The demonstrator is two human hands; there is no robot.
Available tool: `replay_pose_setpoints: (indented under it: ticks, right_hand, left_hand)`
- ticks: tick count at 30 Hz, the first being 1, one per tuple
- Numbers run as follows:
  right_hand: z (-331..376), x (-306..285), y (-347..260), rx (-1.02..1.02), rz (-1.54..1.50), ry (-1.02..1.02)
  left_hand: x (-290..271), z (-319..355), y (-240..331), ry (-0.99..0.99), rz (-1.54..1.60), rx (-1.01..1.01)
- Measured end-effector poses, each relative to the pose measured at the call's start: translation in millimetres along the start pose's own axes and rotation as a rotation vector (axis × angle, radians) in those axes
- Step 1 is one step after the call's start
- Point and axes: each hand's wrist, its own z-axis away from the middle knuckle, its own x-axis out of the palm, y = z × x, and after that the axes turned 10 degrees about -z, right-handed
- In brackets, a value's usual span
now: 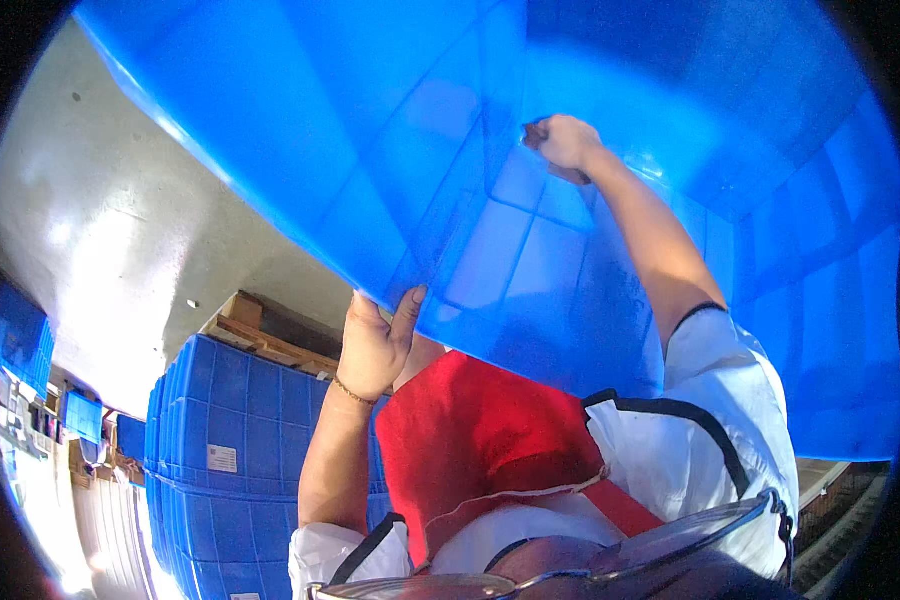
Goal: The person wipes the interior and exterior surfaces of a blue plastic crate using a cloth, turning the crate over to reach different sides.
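Note:
A large blue plastic bin (510, 260) fills the upper and right part of the head view, its open side toward me. My left hand (375, 345) grips its near edge, thumb on the inner face and the other fingers hidden behind the wall. Inside the bin my right hand (568, 145) is closed near the inner wall. A small dark reddish-brown thing (533, 134) sticks out of that fist; its kind is too blurred to make out.
Stacked blue plastic bins (240, 430) stand at the lower left, with a wooden pallet (270, 335) beside them. Grey floor (120, 200) stretches along the left, brightly lit in places. More blue bins (18, 335) show at the far left.

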Motion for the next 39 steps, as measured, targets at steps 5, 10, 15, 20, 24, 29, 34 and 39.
replay_pose_setpoints:
  ticks: [5, 10, 15, 20, 24, 29, 34, 39]
  right_hand:
    - [-2.6, 7.8, 5.6, 0.055, 0.08, 0.002]
    - [-25.8, 0.9, 7.6, -0.017, 0.092, -0.148]
    - [-34.7, -4.5, 5.8, 0.023, -0.036, -0.278]
    - [-27.3, -14.7, -1.4, 0.067, -0.204, -0.332]
    - [-20.7, -12.8, 15.9, 0.176, -0.496, -0.35]
    - [77.3, 19.3, -42.7, 0.047, -0.801, -0.818]
    - [195.7, 68.9, -90.6, -0.526, -0.897, -1.028]
    - [194.6, 12.7, -75.1, -0.195, -1.273, -0.422]
  left_hand:
    - [4.5, 2.3, -11.6, 0.05, 0.022, 0.023]
    - [3.3, -0.7, -10.3, 0.0, 0.043, 0.014]
    - [3.1, -1.7, -4.6, 0.017, 0.011, 0.007]
    - [1.6, -0.5, -9.0, 0.019, -0.025, 0.03]
    - [3.3, -0.9, -16.1, 0.021, 0.004, 0.045]
    - [2.4, 1.6, -17.2, 0.056, -0.009, 0.016]
    - [0.2, -1.8, -6.6, 0.019, 0.0, 0.077]
    - [-3.2, 0.0, -10.0, 0.023, -0.067, 0.081]
